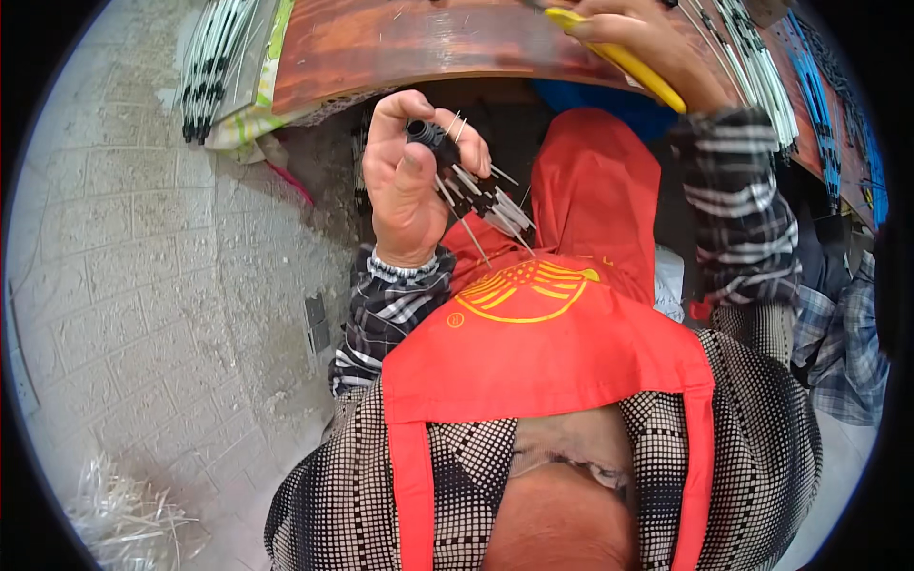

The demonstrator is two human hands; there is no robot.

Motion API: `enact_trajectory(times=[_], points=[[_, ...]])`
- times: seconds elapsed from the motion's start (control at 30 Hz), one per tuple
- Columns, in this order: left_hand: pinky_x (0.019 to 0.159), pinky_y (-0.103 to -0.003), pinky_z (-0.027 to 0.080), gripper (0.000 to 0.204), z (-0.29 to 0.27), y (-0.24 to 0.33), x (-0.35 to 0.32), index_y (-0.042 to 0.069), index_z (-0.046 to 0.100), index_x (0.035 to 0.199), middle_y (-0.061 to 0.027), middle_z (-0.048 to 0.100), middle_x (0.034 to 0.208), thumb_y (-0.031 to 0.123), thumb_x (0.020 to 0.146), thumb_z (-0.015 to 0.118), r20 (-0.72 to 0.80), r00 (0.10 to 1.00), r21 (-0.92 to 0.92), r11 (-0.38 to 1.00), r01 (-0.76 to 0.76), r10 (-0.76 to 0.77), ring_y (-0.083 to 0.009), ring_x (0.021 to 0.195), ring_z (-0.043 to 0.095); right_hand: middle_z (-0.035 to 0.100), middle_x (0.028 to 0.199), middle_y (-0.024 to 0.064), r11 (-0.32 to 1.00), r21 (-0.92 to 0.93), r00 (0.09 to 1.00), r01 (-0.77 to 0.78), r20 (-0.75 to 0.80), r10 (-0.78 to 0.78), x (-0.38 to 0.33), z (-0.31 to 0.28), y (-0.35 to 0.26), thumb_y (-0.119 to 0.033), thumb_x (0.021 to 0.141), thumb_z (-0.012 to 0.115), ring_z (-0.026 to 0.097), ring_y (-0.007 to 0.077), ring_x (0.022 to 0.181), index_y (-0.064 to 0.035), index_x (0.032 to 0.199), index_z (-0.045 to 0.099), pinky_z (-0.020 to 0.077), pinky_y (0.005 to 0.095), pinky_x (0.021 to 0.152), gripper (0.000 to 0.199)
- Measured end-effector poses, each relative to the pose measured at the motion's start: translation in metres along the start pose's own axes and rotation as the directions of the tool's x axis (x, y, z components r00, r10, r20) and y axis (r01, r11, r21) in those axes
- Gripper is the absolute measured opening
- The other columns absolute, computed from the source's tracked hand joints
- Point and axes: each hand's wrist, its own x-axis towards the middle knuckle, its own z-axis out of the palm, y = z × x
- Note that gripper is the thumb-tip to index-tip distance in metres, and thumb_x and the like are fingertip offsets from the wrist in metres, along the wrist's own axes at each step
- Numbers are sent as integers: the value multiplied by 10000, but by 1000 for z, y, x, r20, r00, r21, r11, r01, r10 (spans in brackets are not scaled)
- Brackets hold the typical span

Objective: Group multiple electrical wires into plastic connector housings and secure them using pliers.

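Observation:
My left hand (409, 181) is raised over my lap with its fingers curled round a folding umbrella frame (490, 205). The frame's black ring-shaped hub (425, 133) shows between thumb and forefinger, while its white ribs with dark joints slant down toward my red apron (533, 352). Farther off to the right, my right hand (633, 33) is closed over the table, around yellow-handled pliers (633, 74). Their dark working end lies at the picture's upper rim, so the jaws are hardly visible. The two hands are well apart.
A glossy reddish-brown table (419, 43) curves across the far side. White rib bundles (214, 71) lie at its left end, with more white bundles (762, 76) and blue bundles (814, 109) at the right. Clear shredded strips (129, 514) are heaped on the floor at lower left.

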Motion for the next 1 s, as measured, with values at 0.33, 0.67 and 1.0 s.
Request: enact_trajectory(times=[0.33,0.67,1.0], points=[[683,-339,512,604,5,-3,1,13,392,1301,-141,611,802,396,920,663,31,999,14,999,36,-37,-216,744,609,662,834,151,677,-658,939,331,305,-162,-94,33,-11,-134,845,604,653,321,775,-13,1135,551,515,414,714,319],[753,-374,505,696,16,-1,1,-23,369,1321,-123,611,752,460,907,649,20,996,123,989,79,-82,-209,707,602,552,1041,156,339,-864,912,371,271,-307,-85,35,-27,-9,770,616,541,332,1002,-16,1208,495,483,425,795,455],[673,-313,556,629,16,-6,2,-29,443,1273,-87,624,900,365,875,728,-22,997,41,997,70,-69,-186,756,648,532,1042,157,331,-842,900,426,356,-251,-77,30,-44,20,782,598,504,338,997,4,1282,463,447,412,849,518]])
